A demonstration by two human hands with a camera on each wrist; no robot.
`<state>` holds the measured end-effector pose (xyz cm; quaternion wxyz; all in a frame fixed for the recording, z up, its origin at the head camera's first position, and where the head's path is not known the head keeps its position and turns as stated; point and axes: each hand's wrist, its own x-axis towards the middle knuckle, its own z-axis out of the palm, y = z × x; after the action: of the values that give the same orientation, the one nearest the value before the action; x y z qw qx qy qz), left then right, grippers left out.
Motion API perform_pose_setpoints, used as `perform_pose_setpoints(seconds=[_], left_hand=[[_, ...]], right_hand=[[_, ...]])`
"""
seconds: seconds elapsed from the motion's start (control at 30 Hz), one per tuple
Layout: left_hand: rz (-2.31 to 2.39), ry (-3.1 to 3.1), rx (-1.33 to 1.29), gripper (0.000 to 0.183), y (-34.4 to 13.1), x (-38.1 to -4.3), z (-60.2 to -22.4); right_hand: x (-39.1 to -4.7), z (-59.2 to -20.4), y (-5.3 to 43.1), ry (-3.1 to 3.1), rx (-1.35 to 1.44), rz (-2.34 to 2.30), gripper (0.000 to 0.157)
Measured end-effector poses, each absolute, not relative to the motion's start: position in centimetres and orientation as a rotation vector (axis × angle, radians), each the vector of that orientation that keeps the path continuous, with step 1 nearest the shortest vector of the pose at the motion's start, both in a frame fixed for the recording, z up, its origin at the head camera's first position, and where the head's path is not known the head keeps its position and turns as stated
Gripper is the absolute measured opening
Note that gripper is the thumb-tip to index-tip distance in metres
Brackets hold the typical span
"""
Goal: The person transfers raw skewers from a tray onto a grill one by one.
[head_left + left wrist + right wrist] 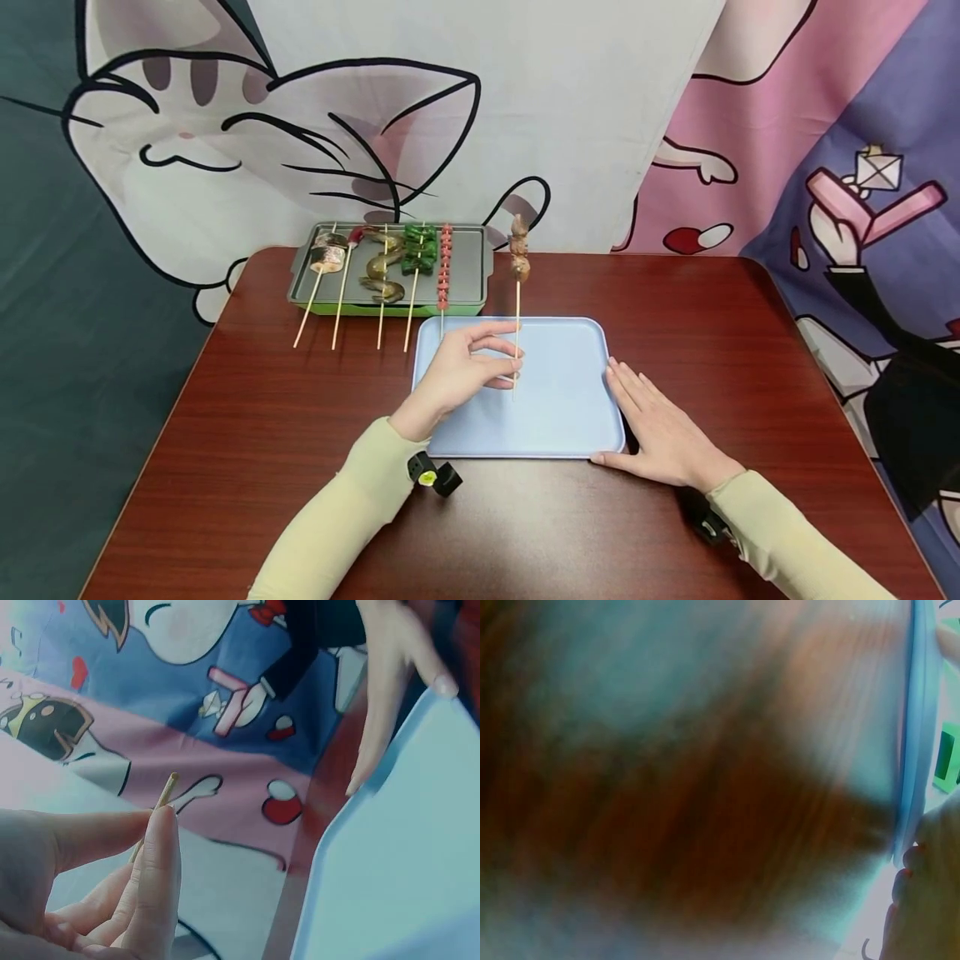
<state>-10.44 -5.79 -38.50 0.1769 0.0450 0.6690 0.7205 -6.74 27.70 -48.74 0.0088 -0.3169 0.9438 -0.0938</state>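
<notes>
My left hand [463, 367] pinches the bare lower part of a skewer [519, 248] between thumb and fingers. The skewer stands upright over the light blue tray [562, 408], brown meat-like chunks at its top. In the left wrist view, the stick's end [173, 780] pokes out past the thumb and fingertip. My right hand [667, 433] lies with straight fingers along the tray's right edge, thumb at the near right corner. The right wrist view shows the tray's rim [919, 735] beside the fingers of the right hand [930, 892].
Behind the tray, to the left, sits a grey grill pan [468, 267] with a green base. Across it lie several skewers: shrimp [385, 265], green pieces [420, 250], small red pieces [445, 267] and others. A printed cartoon curtain [585, 125] hangs behind the brown table [247, 417].
</notes>
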Motion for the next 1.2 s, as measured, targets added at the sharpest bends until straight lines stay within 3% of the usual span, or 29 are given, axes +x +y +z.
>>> perform_pose_setpoints(seconds=[0.53, 1.2], left_hand=[[1.996, 2.048, -0.058, 0.049, -9.4, -13.6, -37.9], [1.857, 2.050, -0.171, 0.045, -10.5, -16.8, -38.5]], right_hand=[[-6.4, -48.9, 27.9, 2.958, -0.997, -0.308, 0.119], [-6.5, -48.6, 27.7, 2.968, -1.022, -0.319, 0.119]])
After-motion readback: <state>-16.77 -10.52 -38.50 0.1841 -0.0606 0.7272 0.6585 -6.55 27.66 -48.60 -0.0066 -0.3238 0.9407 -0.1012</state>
